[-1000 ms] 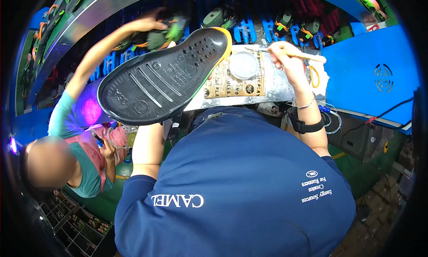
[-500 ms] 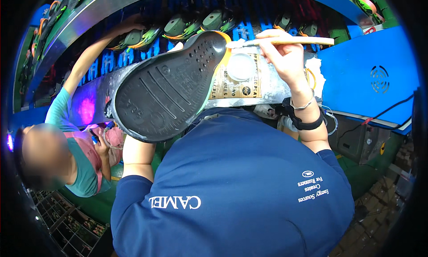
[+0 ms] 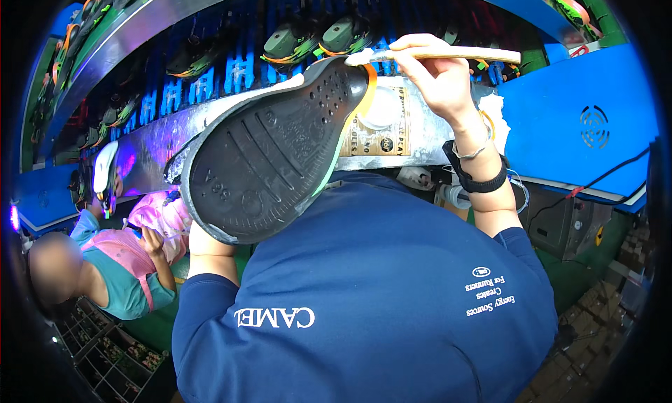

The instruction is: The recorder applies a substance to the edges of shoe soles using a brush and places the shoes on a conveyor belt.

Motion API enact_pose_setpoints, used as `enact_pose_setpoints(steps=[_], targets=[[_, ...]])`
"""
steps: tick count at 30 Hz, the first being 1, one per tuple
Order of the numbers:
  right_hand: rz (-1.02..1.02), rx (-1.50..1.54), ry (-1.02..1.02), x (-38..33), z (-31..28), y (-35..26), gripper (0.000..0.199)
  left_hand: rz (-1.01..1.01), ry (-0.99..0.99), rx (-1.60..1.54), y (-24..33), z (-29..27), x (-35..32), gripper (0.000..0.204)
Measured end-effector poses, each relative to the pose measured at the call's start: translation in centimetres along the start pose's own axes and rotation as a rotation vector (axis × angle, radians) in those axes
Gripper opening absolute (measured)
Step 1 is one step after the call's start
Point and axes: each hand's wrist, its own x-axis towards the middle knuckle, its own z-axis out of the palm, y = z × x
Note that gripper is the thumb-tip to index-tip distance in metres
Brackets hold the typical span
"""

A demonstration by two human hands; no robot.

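Observation:
A large black shoe sole [image 3: 255,158] with an orange and pale green edge is tilted up in front of me, its ridged, perforated face toward me. My left forearm [image 3: 210,255] goes up behind it. The left hand supports the sole from behind and is mostly hidden. In my right hand [image 3: 446,81] a brush [image 3: 469,53] with a flat wooden handle is pinched between thumb and fingers. The brush's whitish tip touches the sole's far rim at the narrow end. Below the brush, a white round dish [image 3: 382,110] sits on the bench, partly covered by the sole.
Beyond the metal bench [image 3: 437,133], several dark green shoes [image 3: 288,42] stand on blue holders [image 3: 240,68] of a rack line. A blue panel [image 3: 560,109] with a black cable is at right. To the left, a co-worker [image 3: 126,277] holds up a white shoe part [image 3: 105,166].
The sole has shifted slightly right and toward me. My brush tip has gone from its end edge to its far rim. The co-worker's arm has drawn back from the line, now with a white shoe part.

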Motion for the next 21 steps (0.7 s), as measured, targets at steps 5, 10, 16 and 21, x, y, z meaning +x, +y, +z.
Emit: enact_pose_setpoints(steps=[5,10,16,21], targets=[[0.003,-0.035,-0.009,0.1,-0.6,0.3,0.012,-0.014,-0.007,0.018,0.3,0.5,0.5,0.038],[0.132,0.032,0.043,-1.0,-0.9,0.7,0.009,-0.026,-0.004,0.039,0.2,1.1,0.5,0.038],[0.189,0.076,0.074,-3.0,-0.2,0.4,0.007,-0.042,-0.006,0.088,0.5,1.4,1.3,0.039],[0.176,0.136,0.065,-4.0,0.6,-0.3,0.008,-0.047,-0.005,0.142,0.6,1.5,1.6,0.039]])
